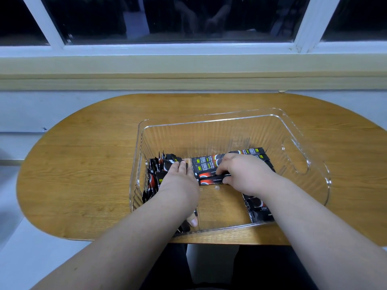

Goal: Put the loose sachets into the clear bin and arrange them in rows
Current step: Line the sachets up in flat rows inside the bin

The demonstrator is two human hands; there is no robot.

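Observation:
A clear bin (303, 141) sits on the wooden table, and both my hands are inside it. Black and red sachets lie flat in a row (206, 164) at the bin's middle back. My right hand (243, 174) pinches one sachet (209, 178) at the front of that row. A bunch of sachets (156, 174) stands on edge against the left wall. My left hand (178, 183) presses against this bunch with straight fingers, its thumb low near the front wall. More sachets (258, 208) lie under my right wrist.
The oval wooden table (83, 174) reaches a wall and a window sill (188, 65) behind it. Bare table surface lies left of the bin and behind it. The bin's right wall has a cut-out handle (295, 158).

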